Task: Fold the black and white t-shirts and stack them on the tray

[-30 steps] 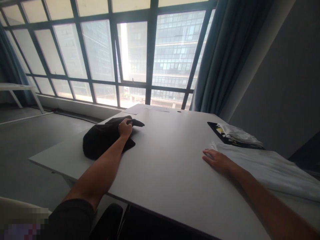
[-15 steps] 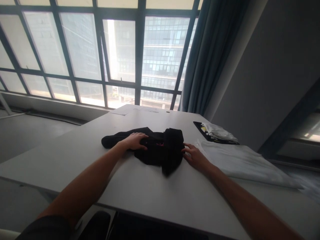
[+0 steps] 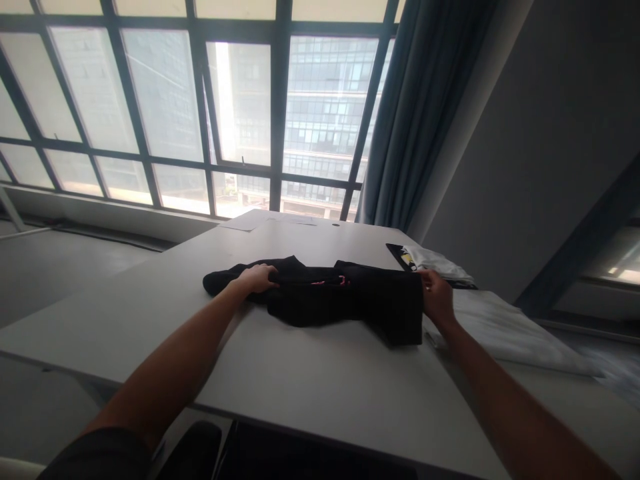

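Note:
A black garment [image 3: 345, 300] with small pink marks lies stretched across the middle of a white table [image 3: 310, 380]. My left hand [image 3: 257, 279] grips its left part, fingers curled into the cloth. My right hand [image 3: 436, 293] holds the garment's right edge, pulled out toward the right. The cloth is partly spread between both hands, with one end trailing left past my left hand.
A white cloth [image 3: 505, 330] lies flat on the table at the right, under my right forearm. Behind it sits a folded pile of white and dark fabric [image 3: 433, 263]. Papers [image 3: 270, 220] lie at the far edge by the large window. A blue curtain [image 3: 420, 113] hangs at right.
My left hand dragged the black garment from the table's left side to the middle. My right hand took its right edge and pulled it rightward, unfolding the bundle.

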